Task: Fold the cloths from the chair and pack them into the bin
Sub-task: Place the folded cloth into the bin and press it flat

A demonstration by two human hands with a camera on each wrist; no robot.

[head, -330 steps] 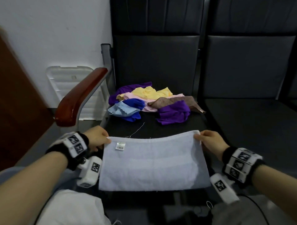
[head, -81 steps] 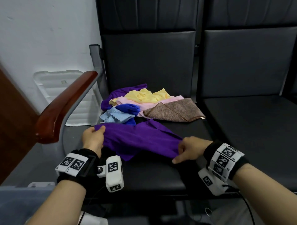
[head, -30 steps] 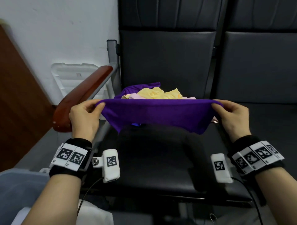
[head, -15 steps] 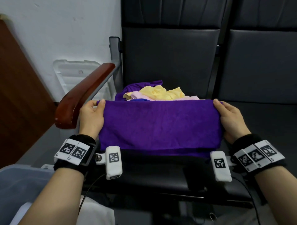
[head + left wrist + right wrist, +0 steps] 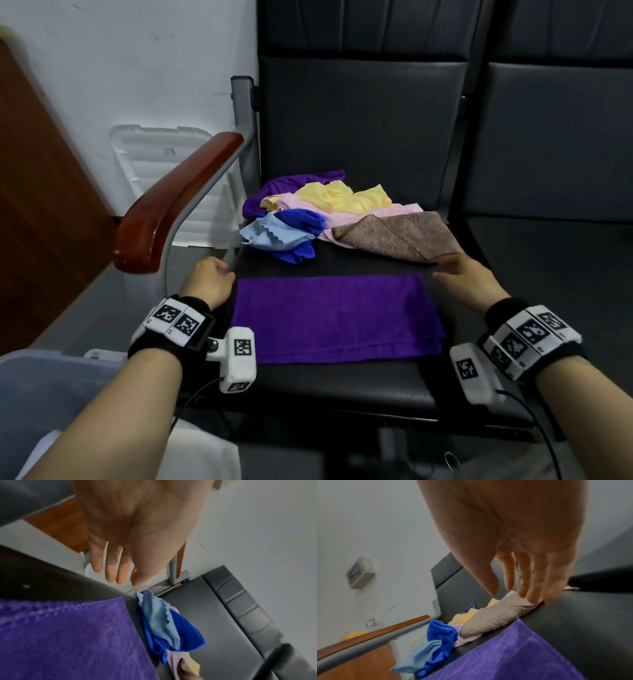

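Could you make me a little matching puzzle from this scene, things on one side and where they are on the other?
Things:
1. purple cloth
2. brown cloth
3. yellow cloth
4. left hand

Places:
A. on top of the pile at the back of the seat
B. flat on the front of the seat
C. its near corner by the right hand
D. open, at the purple cloth's far left corner

Pairs: 1-B, 2-C, 3-A, 4-D

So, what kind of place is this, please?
Probably a waiting area or office: dark padded seats joined in a row, a wooden armrest on a metal frame, and a plain white wall. A pile of cloths lies on one seat.
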